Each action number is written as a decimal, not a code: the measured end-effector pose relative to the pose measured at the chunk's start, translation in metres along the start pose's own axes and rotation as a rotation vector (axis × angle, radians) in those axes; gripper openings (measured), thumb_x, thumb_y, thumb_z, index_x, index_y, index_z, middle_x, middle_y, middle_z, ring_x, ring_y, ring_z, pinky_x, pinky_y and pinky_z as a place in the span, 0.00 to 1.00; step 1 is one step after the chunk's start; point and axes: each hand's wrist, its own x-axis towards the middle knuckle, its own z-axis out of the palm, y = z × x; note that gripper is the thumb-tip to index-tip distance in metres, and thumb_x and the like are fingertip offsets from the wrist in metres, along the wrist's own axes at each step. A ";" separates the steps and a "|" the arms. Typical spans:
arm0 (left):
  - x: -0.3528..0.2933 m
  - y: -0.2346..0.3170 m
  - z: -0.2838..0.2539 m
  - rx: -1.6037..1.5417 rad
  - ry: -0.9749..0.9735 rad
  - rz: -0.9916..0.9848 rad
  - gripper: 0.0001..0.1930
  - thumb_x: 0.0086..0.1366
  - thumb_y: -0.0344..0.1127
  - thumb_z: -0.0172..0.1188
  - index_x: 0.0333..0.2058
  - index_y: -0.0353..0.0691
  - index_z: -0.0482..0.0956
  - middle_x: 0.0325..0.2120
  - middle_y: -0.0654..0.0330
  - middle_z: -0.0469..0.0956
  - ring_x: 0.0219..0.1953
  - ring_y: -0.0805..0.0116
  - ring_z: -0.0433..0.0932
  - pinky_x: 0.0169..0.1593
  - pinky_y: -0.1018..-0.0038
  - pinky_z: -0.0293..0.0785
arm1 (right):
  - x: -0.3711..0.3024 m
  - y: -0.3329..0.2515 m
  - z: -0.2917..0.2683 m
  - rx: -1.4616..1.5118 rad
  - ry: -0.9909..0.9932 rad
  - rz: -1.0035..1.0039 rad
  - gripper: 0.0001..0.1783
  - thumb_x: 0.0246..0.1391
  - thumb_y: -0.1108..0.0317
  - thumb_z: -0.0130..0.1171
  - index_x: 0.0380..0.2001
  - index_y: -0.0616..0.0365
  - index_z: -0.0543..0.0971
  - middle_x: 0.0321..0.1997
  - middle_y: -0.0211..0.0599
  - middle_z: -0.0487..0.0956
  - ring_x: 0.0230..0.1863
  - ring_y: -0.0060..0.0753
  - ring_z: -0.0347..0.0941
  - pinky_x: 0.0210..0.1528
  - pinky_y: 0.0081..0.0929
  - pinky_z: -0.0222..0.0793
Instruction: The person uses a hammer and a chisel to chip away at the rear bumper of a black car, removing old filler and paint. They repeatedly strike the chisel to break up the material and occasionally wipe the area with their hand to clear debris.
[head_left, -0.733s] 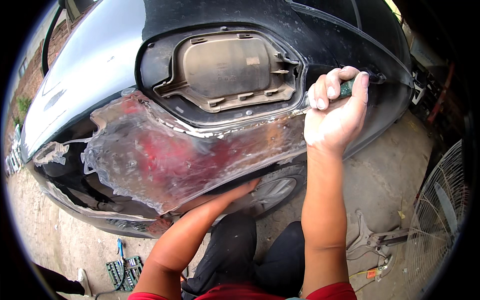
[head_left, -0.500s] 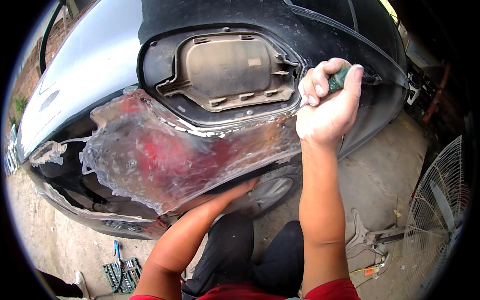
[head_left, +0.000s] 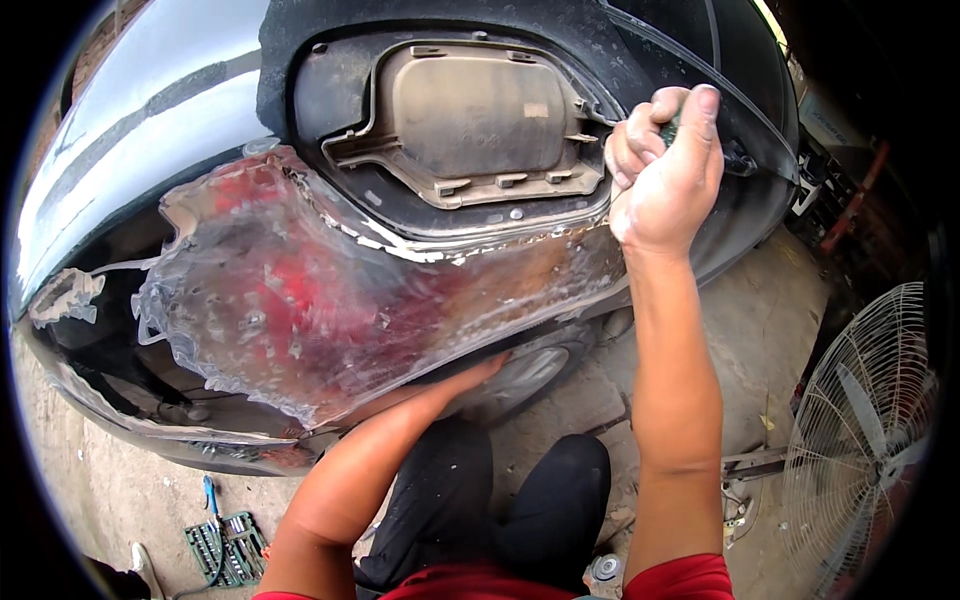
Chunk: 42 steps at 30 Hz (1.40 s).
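Note:
My right hand (head_left: 668,175) is closed around a screwdriver with a green handle (head_left: 671,127), at the right end of the recessed opening (head_left: 480,115) in a dark car's rear side. Its blade is mostly hidden by the fist. Beneath the opening runs a broken line of white, flaking residue (head_left: 400,250). The panel (head_left: 320,310) below is sanded, with red, grey and brown patches and a ragged filler edge at the left. Down at the wheel arch, my left hand (head_left: 482,372) reaches under the panel's lower edge beside the wheel (head_left: 528,375), its fingers hidden.
A large wire fan (head_left: 860,440) stands at the right. On the concrete floor at lower left lies an open green socket set (head_left: 225,550) with a blue-ended air hose tool (head_left: 210,495). Another person's shoe (head_left: 145,570) shows beside it. A round object (head_left: 604,568) sits near my legs.
My view has shifted, and the car sits a little differently in it. My right hand has risen slightly and turned, covering more of the green handle. My left hand stays under the panel edge.

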 end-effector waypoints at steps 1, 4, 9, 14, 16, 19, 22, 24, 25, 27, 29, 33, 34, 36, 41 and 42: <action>0.001 0.002 -0.001 -0.009 0.001 -0.015 0.30 0.76 0.52 0.45 0.67 0.36 0.67 0.66 0.47 0.68 0.68 0.45 0.68 0.71 0.47 0.65 | 0.001 0.000 0.001 -0.009 0.012 -0.015 0.29 0.74 0.40 0.46 0.29 0.55 0.69 0.16 0.22 0.59 0.17 0.14 0.52 0.19 0.18 0.47; 0.011 0.027 -0.017 -0.115 -0.014 -0.144 0.31 0.77 0.54 0.42 0.68 0.38 0.67 0.66 0.49 0.69 0.68 0.45 0.67 0.71 0.47 0.65 | -0.006 0.002 0.010 0.039 -0.056 0.040 0.29 0.74 0.40 0.47 0.29 0.55 0.70 0.16 0.22 0.59 0.16 0.14 0.51 0.19 0.19 0.47; -0.005 -0.012 0.007 -0.100 -0.039 -0.065 0.31 0.78 0.55 0.39 0.69 0.41 0.65 0.67 0.49 0.67 0.69 0.45 0.66 0.72 0.46 0.63 | 0.004 0.003 -0.003 0.027 -0.028 0.013 0.30 0.73 0.38 0.48 0.29 0.54 0.70 0.16 0.21 0.59 0.16 0.14 0.51 0.19 0.19 0.46; -0.010 -0.022 0.015 -0.091 0.038 0.016 0.31 0.78 0.55 0.40 0.68 0.40 0.66 0.67 0.48 0.67 0.69 0.46 0.66 0.72 0.46 0.63 | 0.002 0.006 -0.005 -0.059 -0.054 -0.044 0.30 0.72 0.38 0.48 0.29 0.54 0.70 0.16 0.21 0.59 0.16 0.14 0.51 0.18 0.18 0.46; 0.000 -0.009 0.005 -0.169 0.075 -0.030 0.30 0.77 0.54 0.41 0.68 0.39 0.67 0.67 0.48 0.67 0.69 0.46 0.67 0.71 0.46 0.64 | -0.001 0.004 0.000 -0.019 -0.008 -0.018 0.30 0.72 0.38 0.48 0.29 0.54 0.69 0.16 0.21 0.59 0.16 0.14 0.51 0.18 0.18 0.46; 0.007 0.003 -0.002 -0.285 0.130 -0.130 0.30 0.76 0.52 0.44 0.67 0.38 0.68 0.65 0.47 0.69 0.67 0.46 0.69 0.70 0.46 0.65 | -0.008 0.004 0.010 0.074 -0.075 0.043 0.30 0.73 0.38 0.47 0.29 0.55 0.69 0.16 0.22 0.59 0.16 0.15 0.51 0.18 0.19 0.46; 0.006 -0.003 0.001 -0.215 0.128 -0.068 0.30 0.75 0.51 0.46 0.66 0.37 0.69 0.64 0.46 0.71 0.66 0.46 0.70 0.69 0.46 0.67 | -0.005 0.006 -0.002 0.083 -0.013 0.004 0.30 0.72 0.37 0.48 0.30 0.55 0.69 0.16 0.23 0.60 0.16 0.15 0.51 0.18 0.19 0.46; 0.005 -0.003 0.006 -0.196 0.113 -0.065 0.29 0.74 0.51 0.46 0.65 0.37 0.70 0.63 0.47 0.71 0.66 0.46 0.71 0.69 0.46 0.67 | -0.012 0.003 0.011 0.121 -0.023 0.011 0.29 0.74 0.39 0.47 0.30 0.55 0.69 0.17 0.23 0.61 0.16 0.15 0.52 0.18 0.19 0.46; 0.004 -0.005 0.007 -0.158 0.115 -0.032 0.29 0.74 0.50 0.47 0.65 0.36 0.70 0.63 0.46 0.71 0.66 0.46 0.71 0.69 0.46 0.68 | -0.012 0.004 0.012 0.129 -0.039 0.025 0.29 0.74 0.40 0.47 0.29 0.55 0.69 0.17 0.23 0.61 0.16 0.15 0.52 0.18 0.19 0.46; -0.002 -0.010 0.011 -0.071 0.132 0.033 0.29 0.73 0.49 0.48 0.65 0.36 0.70 0.63 0.46 0.71 0.66 0.46 0.70 0.69 0.46 0.68 | -0.008 0.004 0.004 0.039 -0.041 -0.041 0.30 0.73 0.40 0.47 0.28 0.55 0.69 0.17 0.22 0.60 0.16 0.15 0.52 0.19 0.19 0.47; -0.004 -0.015 0.016 -0.140 0.127 -0.074 0.29 0.73 0.49 0.49 0.65 0.35 0.70 0.63 0.46 0.71 0.66 0.45 0.70 0.68 0.46 0.69 | 0.005 0.001 -0.007 -0.032 -0.013 -0.115 0.30 0.73 0.39 0.49 0.26 0.55 0.68 0.17 0.21 0.60 0.16 0.14 0.53 0.19 0.19 0.47; -0.011 -0.025 0.028 -0.130 0.089 -0.146 0.28 0.73 0.48 0.50 0.64 0.34 0.71 0.62 0.45 0.72 0.66 0.45 0.70 0.68 0.47 0.69 | -0.008 0.004 0.007 0.126 -0.056 0.033 0.30 0.73 0.39 0.49 0.26 0.54 0.68 0.17 0.21 0.59 0.16 0.14 0.53 0.18 0.18 0.47; -0.008 -0.017 0.023 -0.164 0.088 -0.174 0.28 0.73 0.47 0.50 0.64 0.33 0.71 0.62 0.45 0.72 0.66 0.45 0.70 0.68 0.47 0.69 | -0.006 0.006 0.005 0.073 -0.035 -0.005 0.30 0.73 0.40 0.49 0.26 0.53 0.68 0.17 0.20 0.59 0.16 0.14 0.53 0.18 0.18 0.47; -0.001 -0.006 0.014 -0.246 0.075 -0.239 0.28 0.72 0.46 0.51 0.63 0.33 0.71 0.62 0.46 0.72 0.66 0.45 0.70 0.68 0.47 0.69 | 0.003 0.005 -0.001 0.015 0.045 -0.067 0.29 0.74 0.41 0.48 0.25 0.53 0.68 0.17 0.20 0.59 0.16 0.14 0.53 0.18 0.18 0.48; -0.003 -0.003 0.013 -0.241 0.096 -0.107 0.28 0.71 0.45 0.52 0.63 0.32 0.71 0.62 0.45 0.72 0.66 0.44 0.70 0.69 0.47 0.68 | -0.008 0.002 0.011 -0.053 -0.044 -0.110 0.29 0.75 0.43 0.47 0.24 0.54 0.67 0.17 0.22 0.62 0.16 0.14 0.54 0.18 0.19 0.50; 0.001 0.004 0.009 -0.305 0.102 -0.122 0.28 0.71 0.45 0.51 0.63 0.33 0.71 0.62 0.45 0.72 0.66 0.44 0.70 0.69 0.47 0.67 | 0.004 0.006 0.000 -0.137 -0.104 -0.297 0.29 0.75 0.44 0.47 0.25 0.54 0.66 0.18 0.23 0.62 0.16 0.14 0.55 0.18 0.19 0.51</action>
